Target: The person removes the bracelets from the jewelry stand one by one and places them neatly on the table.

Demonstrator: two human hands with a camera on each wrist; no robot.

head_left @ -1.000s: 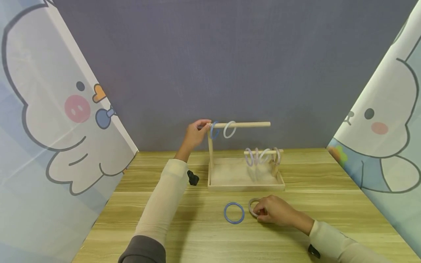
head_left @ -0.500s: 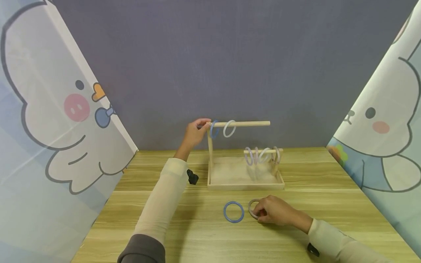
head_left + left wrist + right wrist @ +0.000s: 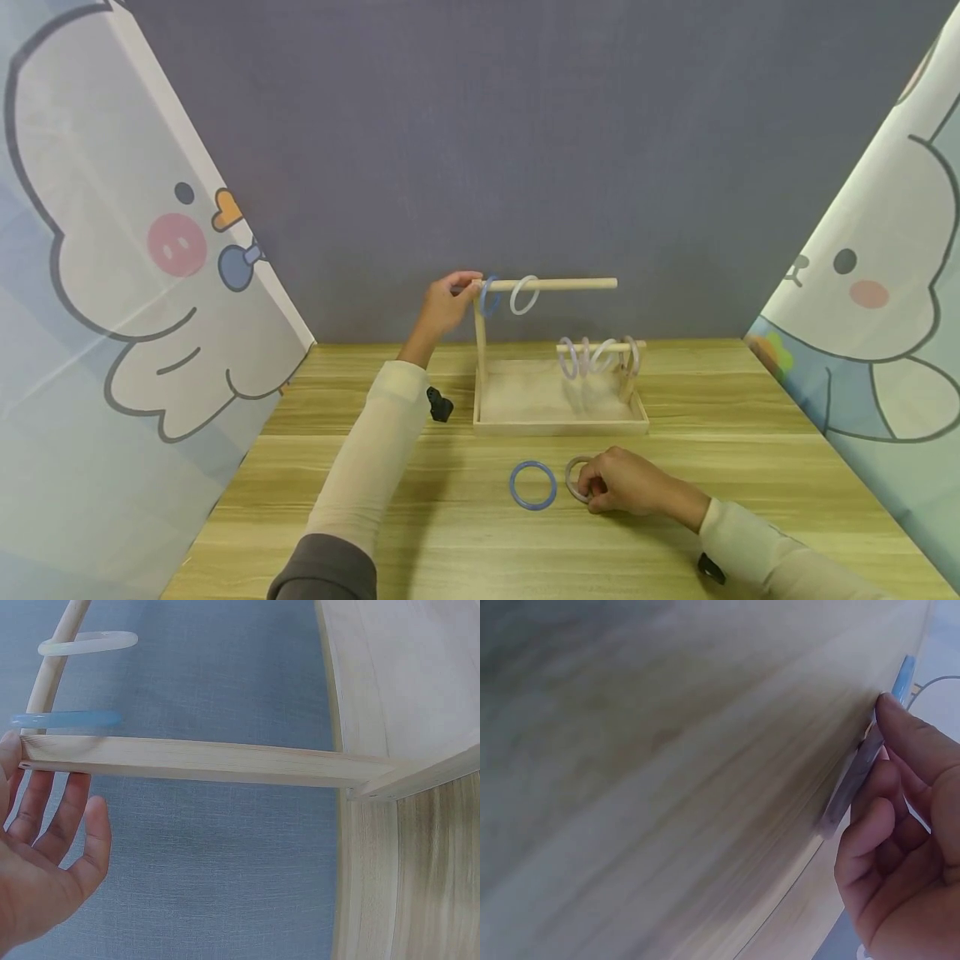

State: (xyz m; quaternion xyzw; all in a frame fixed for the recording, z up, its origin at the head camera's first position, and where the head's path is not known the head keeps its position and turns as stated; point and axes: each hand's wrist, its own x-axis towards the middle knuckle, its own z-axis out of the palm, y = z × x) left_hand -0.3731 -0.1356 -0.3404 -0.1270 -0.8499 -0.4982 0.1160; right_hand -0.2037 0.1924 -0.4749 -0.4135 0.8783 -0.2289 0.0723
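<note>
"Status from your end, please: what lies out front?"

"I see two rings from here. A blue ring (image 3: 533,506) lies flat on the wooden table (image 3: 480,546), in front of the wooden stand (image 3: 561,429). Just to its right is a gray ring (image 3: 855,778), and the right hand (image 3: 628,482) pinches its edge between thumb and fingers."

"Is the gray one raised at all?"

"It sits low, right by the tabletop; I can't tell whether all of it touches the wood."

"And the other hand?"

"I have the left hand (image 3: 442,307) at the top of the post (image 3: 195,761), thumb and fingers gripping it where the upper bar (image 3: 577,284) begins. On that bar I count a light blue ring (image 3: 67,719) near the hand and a white ring (image 3: 82,649) farther along."

"Does the thumb touch that light blue one?"

"It's just beside it; contact I can't make out."

"Anything lower down?"

"Four pale rings (image 3: 562,363) hang on the lower bar (image 3: 642,344) at the stand's right side, above its tray (image 3: 517,404). Behind everything I get a gray backdrop (image 3: 480,150)."
</note>
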